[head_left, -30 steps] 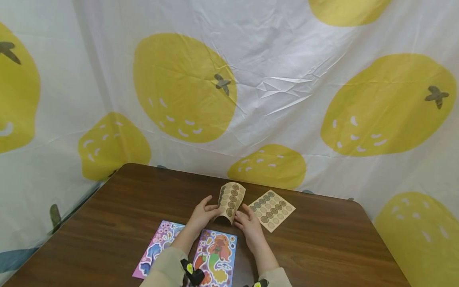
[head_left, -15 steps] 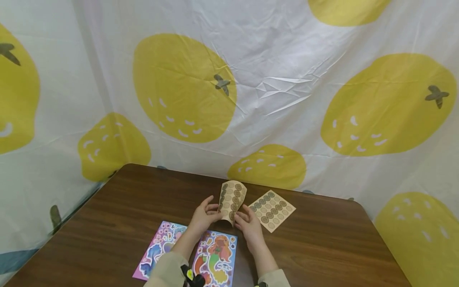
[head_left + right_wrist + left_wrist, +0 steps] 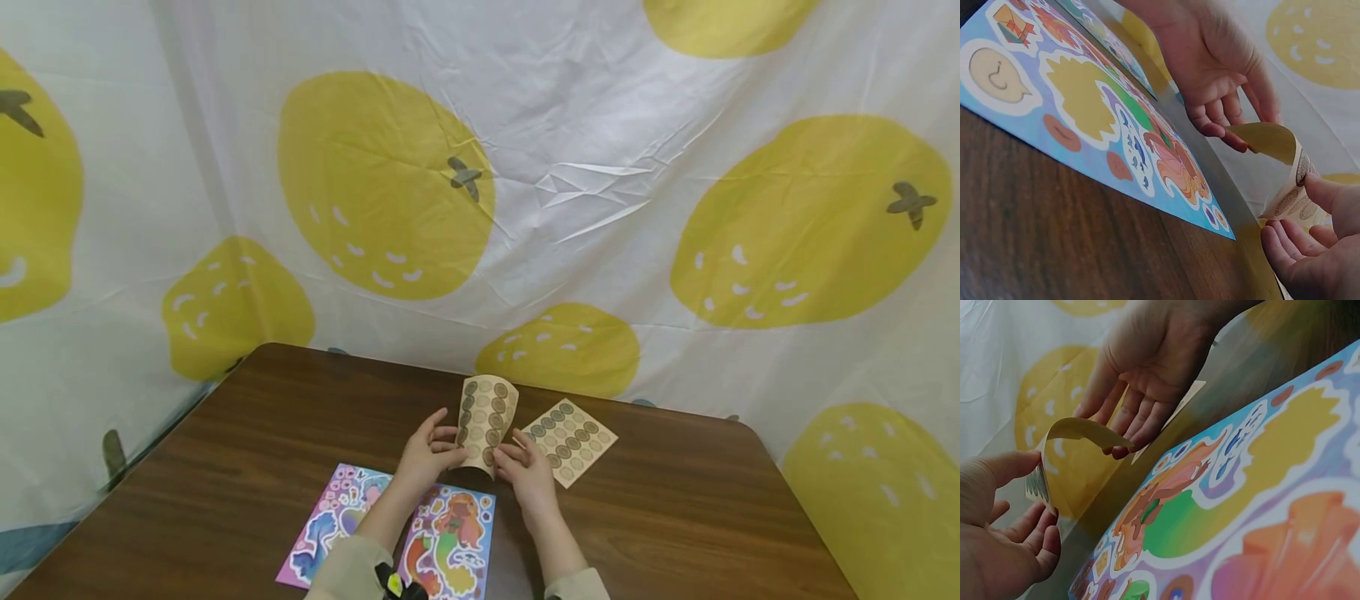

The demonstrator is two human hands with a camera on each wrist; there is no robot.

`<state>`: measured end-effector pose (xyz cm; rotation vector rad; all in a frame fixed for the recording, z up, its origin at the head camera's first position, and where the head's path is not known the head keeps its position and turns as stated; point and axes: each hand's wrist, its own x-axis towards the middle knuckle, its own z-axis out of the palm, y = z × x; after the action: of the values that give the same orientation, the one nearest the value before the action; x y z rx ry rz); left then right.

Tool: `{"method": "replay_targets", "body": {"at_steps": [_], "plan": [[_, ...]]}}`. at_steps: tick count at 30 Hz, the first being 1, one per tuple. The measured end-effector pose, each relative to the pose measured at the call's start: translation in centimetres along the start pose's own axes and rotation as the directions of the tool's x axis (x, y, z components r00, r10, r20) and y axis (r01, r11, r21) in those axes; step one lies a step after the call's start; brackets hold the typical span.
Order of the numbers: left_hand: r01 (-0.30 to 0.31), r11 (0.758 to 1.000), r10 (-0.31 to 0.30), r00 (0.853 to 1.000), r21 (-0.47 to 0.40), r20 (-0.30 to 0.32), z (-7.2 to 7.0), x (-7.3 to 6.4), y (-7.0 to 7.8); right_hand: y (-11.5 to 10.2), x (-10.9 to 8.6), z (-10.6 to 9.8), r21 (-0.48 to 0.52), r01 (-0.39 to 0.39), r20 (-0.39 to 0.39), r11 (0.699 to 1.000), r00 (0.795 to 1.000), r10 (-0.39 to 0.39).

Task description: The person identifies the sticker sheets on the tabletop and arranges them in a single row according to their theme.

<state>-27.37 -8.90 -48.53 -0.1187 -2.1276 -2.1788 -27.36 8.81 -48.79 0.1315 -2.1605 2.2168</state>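
Observation:
A tan sticker sheet [image 3: 483,417] with rows of round dark and light stickers is bowed into an arch between both hands, over the far middle of the table. My left hand [image 3: 426,450] pinches its left edge between thumb and fingers. The opposite edge is pinched by my right hand [image 3: 527,477]. In the left wrist view the curved sticker sheet [image 3: 1079,428] shows its plain underside, and the right wrist view shows round stickers on the sheet's outer face [image 3: 1300,184].
A second tan sticker sheet [image 3: 573,442] lies flat right of the hands. Nearer the person lie two colourful mermaid sticker sheets, a purple one [image 3: 324,525] partly under the left forearm and a blue one [image 3: 453,542]. Behind the brown table [image 3: 675,517] hangs a lemon-print curtain [image 3: 585,217].
The held sticker sheet has turned to face the head camera more squarely, showing more of its rows. Both hands keep their pinch and have barely shifted.

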Motion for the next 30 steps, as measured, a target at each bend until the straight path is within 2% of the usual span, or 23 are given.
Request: {"method": "replay_targets", "body": {"at_steps": [9, 17, 30], "plan": [[0.004, 1.0, -0.003, 1.0, -0.015, 0.031, 0.1, -0.3, 0.3, 0.0, -0.2, -0.5, -0.035, 0.007, -0.003, 0.999, 1.0, -0.007], [-0.005, 1.0, 0.004, 1.0, 0.009, 0.02, 0.2, -0.8, 0.6, -0.5, -0.6, -1.3, -0.066, 0.021, -0.023, 0.998, 0.999, -0.022], [-0.033, 0.999, 0.031, 0.998, 0.036, 0.056, 0.4, -1.5, 0.9, -1.2, -1.4, -2.4, -0.106, 0.025, -0.041, 0.994, 0.999, -0.029]]}}
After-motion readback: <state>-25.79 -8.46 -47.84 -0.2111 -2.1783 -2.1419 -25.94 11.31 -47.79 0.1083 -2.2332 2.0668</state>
